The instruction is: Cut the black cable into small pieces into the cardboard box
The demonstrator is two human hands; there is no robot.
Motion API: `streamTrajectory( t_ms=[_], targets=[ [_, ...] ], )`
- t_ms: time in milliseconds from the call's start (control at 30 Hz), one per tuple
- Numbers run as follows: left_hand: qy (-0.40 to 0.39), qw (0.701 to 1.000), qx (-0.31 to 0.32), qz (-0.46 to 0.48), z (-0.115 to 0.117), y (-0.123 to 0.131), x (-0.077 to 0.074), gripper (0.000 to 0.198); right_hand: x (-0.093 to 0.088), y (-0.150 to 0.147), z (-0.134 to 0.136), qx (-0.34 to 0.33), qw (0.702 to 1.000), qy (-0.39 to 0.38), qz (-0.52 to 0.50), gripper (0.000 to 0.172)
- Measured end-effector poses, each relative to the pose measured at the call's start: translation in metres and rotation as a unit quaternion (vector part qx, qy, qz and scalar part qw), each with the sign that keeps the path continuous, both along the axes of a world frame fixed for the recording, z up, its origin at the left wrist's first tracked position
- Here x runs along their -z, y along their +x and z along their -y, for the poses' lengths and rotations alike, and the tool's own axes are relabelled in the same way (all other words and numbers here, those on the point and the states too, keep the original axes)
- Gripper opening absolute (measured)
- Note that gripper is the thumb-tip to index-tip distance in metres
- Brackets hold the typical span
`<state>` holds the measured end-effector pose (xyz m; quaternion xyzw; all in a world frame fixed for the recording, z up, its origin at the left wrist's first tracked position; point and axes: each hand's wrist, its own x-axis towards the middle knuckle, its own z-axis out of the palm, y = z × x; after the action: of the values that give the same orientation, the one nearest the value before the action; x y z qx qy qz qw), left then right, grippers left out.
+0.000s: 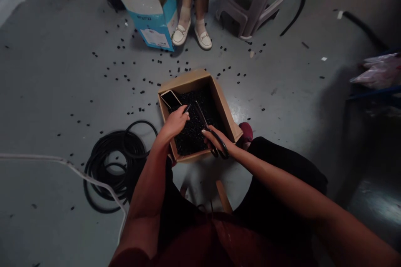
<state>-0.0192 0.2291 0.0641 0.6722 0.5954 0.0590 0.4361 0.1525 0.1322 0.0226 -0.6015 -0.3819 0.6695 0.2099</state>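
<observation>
An open cardboard box sits on the floor between my knees, filled with several small black cut pieces. My left hand is closed on the end of a black tube held over the box. In my right hand are black scissors, fingers through the handles, blades pointing up toward the tube end. A phone rests in the box's far left corner.
A coil of black tubing lies on the floor at my left, with a white cable across it. Black bits are scattered over the grey floor. Another person's feet in white shoes stand beyond, beside a blue-and-white carton and a plastic stool.
</observation>
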Motion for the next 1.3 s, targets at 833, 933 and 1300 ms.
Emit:
streamTrajectory(
  t_ms=[833, 933, 1300],
  targets=[
    [-0.024, 0.999, 0.013, 0.028, 0.001, 0.002, -0.004, 0.039, -0.01, 0.013, -0.006, -0.096, 0.984, 0.134, 0.067, 0.045],
    [-0.034, 0.999, 0.032, 0.021, 0.003, 0.004, -0.007, 0.04, -0.008, 0.013, -0.006, -0.101, 0.982, 0.141, 0.076, 0.046],
    [-0.025, 0.995, 0.097, -0.014, 0.005, 0.007, -0.008, 0.036, -0.009, 0.012, -0.005, -0.117, 0.975, 0.146, 0.12, 0.028]
  ],
)
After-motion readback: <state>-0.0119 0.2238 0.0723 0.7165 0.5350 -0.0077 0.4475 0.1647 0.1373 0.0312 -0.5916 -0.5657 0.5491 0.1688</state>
